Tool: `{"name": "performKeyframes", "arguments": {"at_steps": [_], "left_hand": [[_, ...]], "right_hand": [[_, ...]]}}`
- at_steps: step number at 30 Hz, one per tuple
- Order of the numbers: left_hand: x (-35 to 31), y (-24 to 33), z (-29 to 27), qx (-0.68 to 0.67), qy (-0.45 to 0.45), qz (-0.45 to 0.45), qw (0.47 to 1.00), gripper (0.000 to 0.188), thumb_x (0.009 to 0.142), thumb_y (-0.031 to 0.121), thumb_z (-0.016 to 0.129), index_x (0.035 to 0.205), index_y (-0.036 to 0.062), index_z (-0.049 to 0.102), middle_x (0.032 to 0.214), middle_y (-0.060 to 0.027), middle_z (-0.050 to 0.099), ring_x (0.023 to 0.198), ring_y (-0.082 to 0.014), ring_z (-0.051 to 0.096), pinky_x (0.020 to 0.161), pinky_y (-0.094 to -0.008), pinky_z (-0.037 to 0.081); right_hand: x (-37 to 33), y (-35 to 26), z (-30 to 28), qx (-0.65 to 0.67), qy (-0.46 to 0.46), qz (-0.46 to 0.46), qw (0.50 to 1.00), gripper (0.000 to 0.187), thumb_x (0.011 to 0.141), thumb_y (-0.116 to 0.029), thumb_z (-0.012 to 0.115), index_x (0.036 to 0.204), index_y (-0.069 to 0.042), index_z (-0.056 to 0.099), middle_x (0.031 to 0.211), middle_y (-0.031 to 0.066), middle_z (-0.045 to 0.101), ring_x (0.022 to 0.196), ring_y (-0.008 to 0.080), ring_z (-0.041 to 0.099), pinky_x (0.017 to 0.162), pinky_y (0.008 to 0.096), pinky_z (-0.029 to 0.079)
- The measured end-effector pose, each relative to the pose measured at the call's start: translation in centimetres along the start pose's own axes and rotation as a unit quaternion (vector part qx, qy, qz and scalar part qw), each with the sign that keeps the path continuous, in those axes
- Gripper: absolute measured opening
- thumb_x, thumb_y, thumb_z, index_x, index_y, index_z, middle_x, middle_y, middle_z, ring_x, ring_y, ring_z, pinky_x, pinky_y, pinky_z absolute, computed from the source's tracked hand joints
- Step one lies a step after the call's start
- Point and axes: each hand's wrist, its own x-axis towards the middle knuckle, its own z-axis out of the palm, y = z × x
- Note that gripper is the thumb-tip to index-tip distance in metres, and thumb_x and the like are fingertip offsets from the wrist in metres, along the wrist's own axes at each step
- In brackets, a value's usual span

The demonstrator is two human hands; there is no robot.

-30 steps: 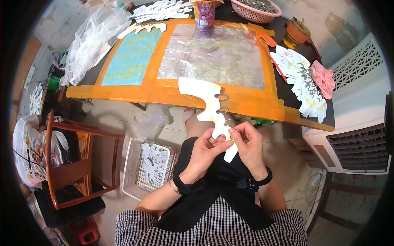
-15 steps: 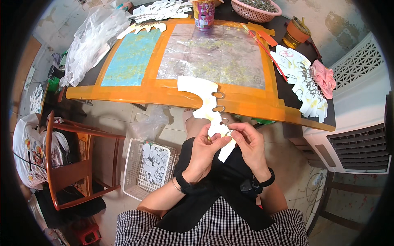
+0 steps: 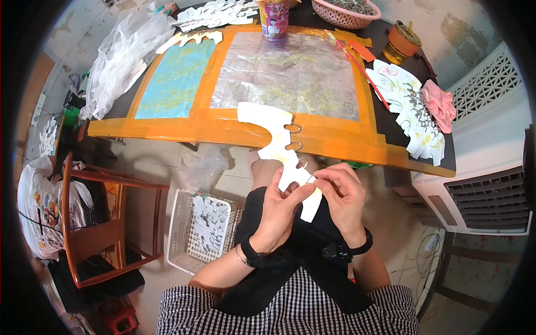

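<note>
A white cut-out card strip (image 3: 262, 116) with a scalloped edge reaches from the table's front edge down over my lap. Several thin metal rings (image 3: 295, 128) sit along its notched right side. My left hand (image 3: 273, 209) is closed on the strip's lower part, thumb in front and fingers partly hidden behind it. At the strip's right edge my right hand (image 3: 343, 198) pinches a metal ring (image 3: 311, 179), with thumb and forefinger together. Whether this ring passes through the card cannot be made out.
Orange tape borders the table (image 3: 229, 89). White cards with rings (image 3: 410, 106) lie at right beside a pink cloth (image 3: 439, 106). At the back stand a purple cup (image 3: 274, 22) and a pink basket (image 3: 335, 18) of metal pieces. A white crate (image 3: 177, 245) and wooden chair (image 3: 95, 234) stand left.
The strip's lower end has shifted slightly right and turned a little. My right hand has moved slightly right, its fingers now drawn together at the ring. My left hand keeps its hold.
</note>
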Motion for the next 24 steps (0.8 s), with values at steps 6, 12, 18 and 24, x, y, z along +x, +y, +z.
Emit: {"name": "performKeyframes", "arguments": {"at_steps": [6,12,18,24], "left_hand": [[-0.5,1.2,1.1,-0.039,-0.008,-0.024,0.999,0.046,0.093,-0.002,0.071,0.134,0.0086,0.052,0.092,0.0054,0.055,0.084,-0.0015,0.052,0.079,-0.0204,0.045],[-0.2,0.4,0.0,-0.048,-0.014,-0.006,0.999,0.046,0.093,-0.002,0.071,0.135,0.0081,0.053,0.097,0.0047,0.056,0.088,-0.0030,0.051,0.084,-0.0218,0.044],[-0.2,-0.1,0.1,-0.011,-0.022,0.044,0.999,0.049,0.094,-0.004,0.069,0.139,0.0043,0.050,0.112,-0.0012,0.063,0.097,-0.0072,0.057,0.092,-0.0232,0.048],[0.6,0.0,1.0,-0.009,-0.044,0.074,0.996,0.053,0.095,-0.006,0.068,0.143,0.0035,0.048,0.118,-0.0037,0.062,0.107,-0.0092,0.058,0.094,-0.0252,0.051]], "right_hand": [[0.0,0.0,-0.3,-0.079,0.016,-0.107,0.991,0.015,0.084,0.003,0.078,0.098,-0.002,0.076,0.091,0.0065,0.062,0.078,0.0172,0.063,0.066,0.0275,0.051],[0.7,-1.4,-0.8,-0.145,-0.023,-0.088,0.985,0.018,0.082,0.002,0.079,0.099,-0.003,0.076,0.093,0.0058,0.061,0.079,0.0178,0.064,0.065,0.0298,0.052],[0.9,-3.3,-0.8,-0.210,-0.038,-0.081,0.973,0.019,0.082,-0.001,0.079,0.100,-0.003,0.077,0.094,0.0073,0.059,0.080,0.0207,0.064,0.067,0.0314,0.052],[3.2,-3.8,-1.7,-0.182,-0.055,-0.032,0.981,0.014,0.082,-0.005,0.080,0.096,-0.001,0.076,0.092,0.0071,0.060,0.076,0.0182,0.062,0.066,0.0290,0.050]]}}
